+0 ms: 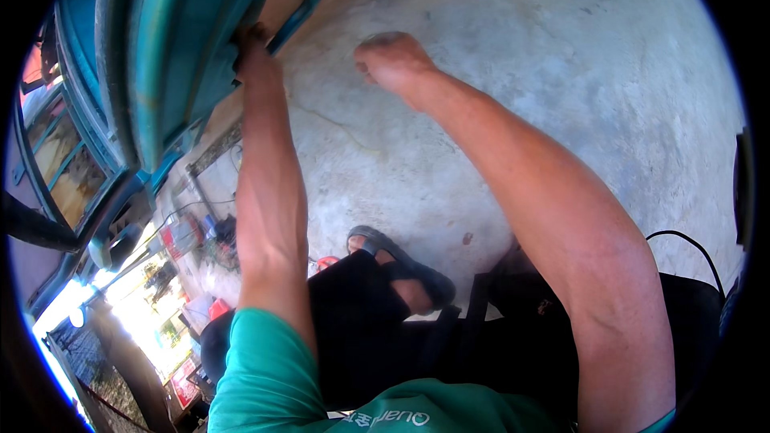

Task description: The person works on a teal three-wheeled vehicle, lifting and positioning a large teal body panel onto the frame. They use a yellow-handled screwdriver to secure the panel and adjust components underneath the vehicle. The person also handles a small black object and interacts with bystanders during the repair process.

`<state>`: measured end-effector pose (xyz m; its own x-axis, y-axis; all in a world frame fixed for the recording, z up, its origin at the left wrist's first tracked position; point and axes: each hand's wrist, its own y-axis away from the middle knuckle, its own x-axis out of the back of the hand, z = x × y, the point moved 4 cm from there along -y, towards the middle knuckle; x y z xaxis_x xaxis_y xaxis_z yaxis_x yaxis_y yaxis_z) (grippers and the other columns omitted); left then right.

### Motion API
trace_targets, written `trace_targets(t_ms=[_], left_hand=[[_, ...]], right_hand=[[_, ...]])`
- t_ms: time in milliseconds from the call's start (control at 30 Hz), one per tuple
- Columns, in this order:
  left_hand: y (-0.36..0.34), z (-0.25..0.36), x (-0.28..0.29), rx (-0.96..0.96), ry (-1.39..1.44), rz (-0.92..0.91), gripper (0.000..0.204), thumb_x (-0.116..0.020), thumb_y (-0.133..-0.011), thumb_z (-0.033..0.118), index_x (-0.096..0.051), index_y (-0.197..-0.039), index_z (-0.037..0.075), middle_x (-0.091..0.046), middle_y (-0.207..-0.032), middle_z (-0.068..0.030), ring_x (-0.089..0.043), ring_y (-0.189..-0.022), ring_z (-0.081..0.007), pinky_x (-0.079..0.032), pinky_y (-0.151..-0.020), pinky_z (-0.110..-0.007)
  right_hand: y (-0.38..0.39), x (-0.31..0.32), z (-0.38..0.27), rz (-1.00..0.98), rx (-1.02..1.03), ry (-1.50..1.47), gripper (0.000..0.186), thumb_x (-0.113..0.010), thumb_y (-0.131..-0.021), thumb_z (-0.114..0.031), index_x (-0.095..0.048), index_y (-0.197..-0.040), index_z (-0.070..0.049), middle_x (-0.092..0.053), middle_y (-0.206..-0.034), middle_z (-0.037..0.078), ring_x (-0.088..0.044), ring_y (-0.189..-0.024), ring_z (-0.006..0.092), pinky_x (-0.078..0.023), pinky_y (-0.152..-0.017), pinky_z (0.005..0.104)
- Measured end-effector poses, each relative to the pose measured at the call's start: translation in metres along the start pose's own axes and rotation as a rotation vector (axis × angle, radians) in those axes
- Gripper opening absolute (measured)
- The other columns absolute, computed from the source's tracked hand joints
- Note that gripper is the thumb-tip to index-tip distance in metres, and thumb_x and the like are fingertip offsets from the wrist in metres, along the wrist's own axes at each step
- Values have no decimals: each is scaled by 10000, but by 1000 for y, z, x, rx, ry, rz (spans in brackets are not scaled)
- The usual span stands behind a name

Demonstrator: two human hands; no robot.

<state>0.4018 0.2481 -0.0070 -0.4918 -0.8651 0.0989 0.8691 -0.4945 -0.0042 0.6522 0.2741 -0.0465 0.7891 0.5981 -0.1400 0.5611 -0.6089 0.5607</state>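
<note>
Mottled grey concrete floor (513, 104), glossy bowed teal panel (172, 56) left, our left hand (255, 52) there, grip we cannot tell, our right hand (395, 62) curled closed

The panel (164, 48) is coloured teal, the floor (513, 72) is mottled pale grey, the trousers (353, 293) black; the green shirt (269, 357) is marked with white lettering (395, 417).

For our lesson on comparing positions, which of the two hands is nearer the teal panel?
The left hand, at the teal panel; the right hand is apart, above pale floor.
</note>
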Motion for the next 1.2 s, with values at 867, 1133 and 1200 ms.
trace_targets(t_ms=[867, 1133, 1200], left_hand=[[-69, -36, 43, -392, -785, -277, 235, -388, -1021, 209, -494, -1207, 111, -600, -1053, -36, -568, -1022, -150, -407, -938, -377], [-48, -17, 15, -66, -358, -130, 239, -445, -1006, 278, -496, -1181, 124, -556, -944, -38, -563, -853, -143, -409, -846, -336], [-46, -15, 13, 59, -178, -71, 223, -479, -986, 294, -499, -1141, 135, -526, -884, -32, -537, -765, -140, -405, -779, -320]], right_hand=[[3, 3, 4, 12, -2, -3, 255, -613, -853, -231, -680, -956, -7, -672, -906, 88, -619, -820, 210, -486, -791, 332], [2, 2, -4, 45, -29, 54, 242, -599, -869, -240, -669, -944, -21, -666, -925, 71, -602, -816, 183, -481, -793, 319], [-2, -1, -13, 8, 58, -54, 244, -593, -880, -246, -671, -968, -32, -667, -935, 66, -602, -802, 165, -479, -782, 309]])
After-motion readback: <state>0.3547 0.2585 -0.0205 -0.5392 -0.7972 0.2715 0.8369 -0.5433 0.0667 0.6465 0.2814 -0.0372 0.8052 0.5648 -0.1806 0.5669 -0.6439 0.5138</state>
